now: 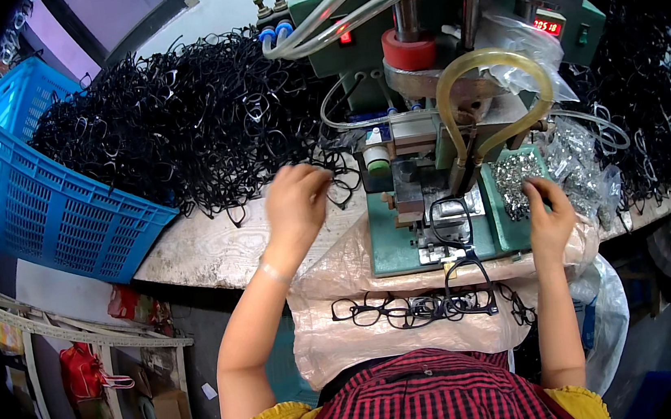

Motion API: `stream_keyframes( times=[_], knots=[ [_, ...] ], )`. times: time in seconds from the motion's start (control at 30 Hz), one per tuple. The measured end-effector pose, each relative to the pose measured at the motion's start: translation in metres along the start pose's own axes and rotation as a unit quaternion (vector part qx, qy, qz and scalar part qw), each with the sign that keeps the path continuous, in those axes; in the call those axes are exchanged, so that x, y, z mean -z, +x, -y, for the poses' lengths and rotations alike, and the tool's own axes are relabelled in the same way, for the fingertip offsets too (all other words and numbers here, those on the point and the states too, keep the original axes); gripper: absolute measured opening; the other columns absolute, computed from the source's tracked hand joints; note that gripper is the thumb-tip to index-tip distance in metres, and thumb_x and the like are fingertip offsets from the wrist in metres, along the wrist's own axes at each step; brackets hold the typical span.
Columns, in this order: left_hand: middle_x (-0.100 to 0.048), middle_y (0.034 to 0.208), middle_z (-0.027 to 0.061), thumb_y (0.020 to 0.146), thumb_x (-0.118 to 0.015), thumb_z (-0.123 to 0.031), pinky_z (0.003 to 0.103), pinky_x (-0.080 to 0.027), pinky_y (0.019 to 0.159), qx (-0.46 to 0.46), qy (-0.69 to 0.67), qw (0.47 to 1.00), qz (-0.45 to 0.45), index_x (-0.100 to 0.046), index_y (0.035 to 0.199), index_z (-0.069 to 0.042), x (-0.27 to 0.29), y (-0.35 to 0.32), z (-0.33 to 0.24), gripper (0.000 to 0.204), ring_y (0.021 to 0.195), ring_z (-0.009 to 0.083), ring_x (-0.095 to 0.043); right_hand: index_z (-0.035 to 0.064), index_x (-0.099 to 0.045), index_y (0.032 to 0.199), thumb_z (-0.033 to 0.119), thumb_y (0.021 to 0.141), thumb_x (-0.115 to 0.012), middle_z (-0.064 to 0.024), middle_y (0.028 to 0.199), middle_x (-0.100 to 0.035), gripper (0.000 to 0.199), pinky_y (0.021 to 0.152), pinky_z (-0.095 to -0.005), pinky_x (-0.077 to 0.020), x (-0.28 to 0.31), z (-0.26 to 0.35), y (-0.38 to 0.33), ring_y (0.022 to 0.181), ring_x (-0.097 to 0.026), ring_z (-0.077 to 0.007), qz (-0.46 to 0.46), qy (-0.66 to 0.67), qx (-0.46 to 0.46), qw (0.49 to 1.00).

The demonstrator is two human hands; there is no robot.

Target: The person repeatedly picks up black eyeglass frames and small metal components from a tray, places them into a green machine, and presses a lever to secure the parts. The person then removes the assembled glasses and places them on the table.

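My left hand (296, 207) is raised over the white tabletop with its fingers curled together. Just right of its fingertips lies a black eyeglass frame (340, 192) at the edge of a big heap of such frames (203, 117); whether the fingers grip anything is hidden. My right hand (551, 215) reaches the green tray (510, 236) of small shiny metal parts (518, 174), thumb and fingertips drawn close; anything between them is too small to make out. A black eyeglass frame (469, 238) sits at the green press's fixture (442, 254), between my hands.
Several eyeglass frames (395, 313) lie on the plastic sheet (316, 338) before me. The press (412, 79) with its clear hoses and yellow tube (491, 54) towers ahead. A blue crate (64, 197) tips at the left. Bags of metal parts (584, 159) lie right.
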State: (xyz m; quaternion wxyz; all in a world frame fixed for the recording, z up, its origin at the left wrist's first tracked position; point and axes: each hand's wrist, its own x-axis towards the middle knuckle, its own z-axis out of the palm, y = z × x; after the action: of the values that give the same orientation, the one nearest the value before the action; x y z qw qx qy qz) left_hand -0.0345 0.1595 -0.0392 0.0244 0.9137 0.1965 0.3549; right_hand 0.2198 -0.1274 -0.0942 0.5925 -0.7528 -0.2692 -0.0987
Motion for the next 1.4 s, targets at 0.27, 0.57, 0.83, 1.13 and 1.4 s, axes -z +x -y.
stream_keyframes(
  times=[0.27,0.57,0.83,1.13,1.4],
  knots=[
    [-0.062,0.081,0.0111,0.078,-0.063,-0.014,0.044,-0.053,0.064,0.104,0.155,0.979,0.079,-0.068,0.075,-0.006,-0.133,-0.033,0.046,0.010,0.074,0.0332,-0.065,0.0006,-0.072,0.097,0.004,0.084,-0.069,-0.0110,0.090,-0.072,0.013,0.084,-0.0309,-0.0498,0.005,-0.020,-0.009,0.082,-0.067,-0.0190,0.007,-0.075,0.017,0.997],
    [-0.063,0.086,0.0060,0.092,-0.061,-0.009,0.031,-0.047,0.073,0.058,-0.096,0.989,-0.098,-0.066,0.095,-0.003,-0.005,-0.030,0.048,0.008,0.078,0.0192,-0.060,-0.0017,-0.071,0.092,-0.003,0.080,-0.068,-0.0090,0.092,-0.070,0.012,0.087,-0.0302,-0.0479,0.075,0.000,-0.042,0.091,-0.065,-0.0189,0.009,-0.076,-0.042,0.996],
    [-0.059,0.093,0.0075,0.092,-0.069,-0.019,0.028,-0.045,0.078,0.350,-0.238,0.903,0.076,-0.060,0.116,0.001,-0.044,-0.056,-0.002,0.033,0.083,0.0141,-0.053,-0.0014,-0.063,0.108,0.001,0.076,-0.070,-0.0069,0.090,-0.068,0.033,0.079,-0.0282,-0.0501,-0.040,0.083,0.009,0.084,-0.065,-0.0150,0.115,0.191,0.017,0.975],
    [-0.057,0.086,0.0071,0.103,-0.052,-0.026,0.028,-0.047,0.068,0.301,-0.553,0.776,-0.034,-0.047,0.102,-0.004,0.000,-0.049,-0.071,0.022,0.074,0.0133,-0.052,-0.0053,-0.052,0.124,0.000,0.079,-0.070,-0.0048,0.085,-0.068,0.049,0.085,-0.0228,-0.0453,-0.040,0.083,-0.004,0.085,-0.061,-0.0084,0.136,0.257,-0.059,0.955],
    [-0.065,0.079,0.0245,0.105,-0.025,-0.025,0.036,-0.055,0.062,0.138,-0.559,0.800,-0.170,-0.044,0.101,-0.003,0.052,0.060,-0.140,0.030,0.066,0.0268,-0.062,-0.0055,-0.047,0.128,-0.003,0.077,-0.069,-0.0087,0.096,-0.069,0.055,0.089,-0.0278,-0.0467,-0.035,0.115,-0.004,0.092,-0.062,-0.0117,0.193,0.323,-0.119,0.919]
  ],
)
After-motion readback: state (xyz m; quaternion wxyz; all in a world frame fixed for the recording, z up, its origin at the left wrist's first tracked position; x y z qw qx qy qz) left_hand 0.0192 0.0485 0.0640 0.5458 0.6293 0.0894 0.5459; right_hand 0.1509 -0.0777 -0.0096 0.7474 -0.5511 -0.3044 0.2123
